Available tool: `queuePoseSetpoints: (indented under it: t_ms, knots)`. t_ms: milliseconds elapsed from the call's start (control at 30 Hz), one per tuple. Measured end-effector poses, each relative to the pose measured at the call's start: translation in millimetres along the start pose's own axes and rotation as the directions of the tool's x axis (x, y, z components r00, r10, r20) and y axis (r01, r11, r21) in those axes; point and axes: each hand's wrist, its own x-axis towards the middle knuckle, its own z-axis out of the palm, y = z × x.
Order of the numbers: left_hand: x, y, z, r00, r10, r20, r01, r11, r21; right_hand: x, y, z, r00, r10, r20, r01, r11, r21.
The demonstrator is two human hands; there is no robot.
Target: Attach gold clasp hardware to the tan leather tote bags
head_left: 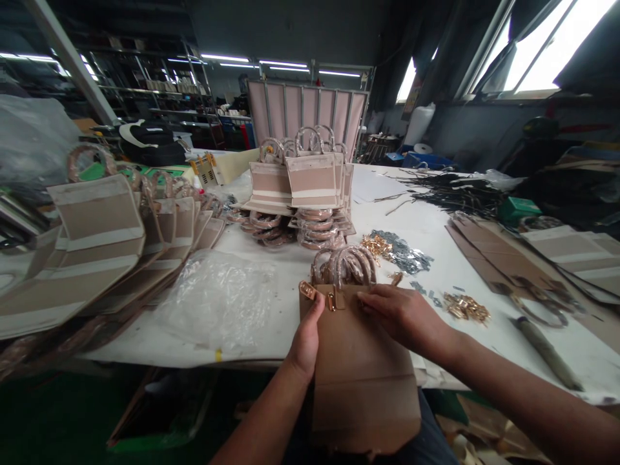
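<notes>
A brown bag panel (361, 361) hangs over the table's front edge toward my lap, its plastic-wrapped handles (353, 263) at the far end. My left hand (306, 339) grips the panel's left edge, thumb on top and the other fingers hidden. By that thumb is a gold metal fitting (307, 290). A second gold fitting (331, 301) sits near the panel's top middle. My right hand (404, 316) is closed in a pinch at the panel's upper right; what its fingertips hold is too small to make out.
Gold hardware (467, 308) and grey metal plates (404, 250) lie in piles on the white table (290, 310). Bag pieces are stacked at left (97, 216) and centre (314, 177). Nearby are a clear plastic bag (220, 300), a dark rod (547, 349) and black strips (436, 187).
</notes>
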Motion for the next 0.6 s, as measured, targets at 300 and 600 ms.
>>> queuePoseSetpoints:
  t_ms: [300, 600]
  knots:
    - [-1, -3, -3.2, 1.0, -0.03, 0.009, 0.03, 0.999, -0.023, 4, -7, 3, 0.993, 0.11, -0.038, -0.11, 0.994, -0.011]
    - [-2, 0, -2.8, 1.0, -0.026, -0.001, 0.026, 0.999, -0.02, 12, -3, -3, 0.998, 0.013, 0.054, -0.013, 1.0, -0.014]
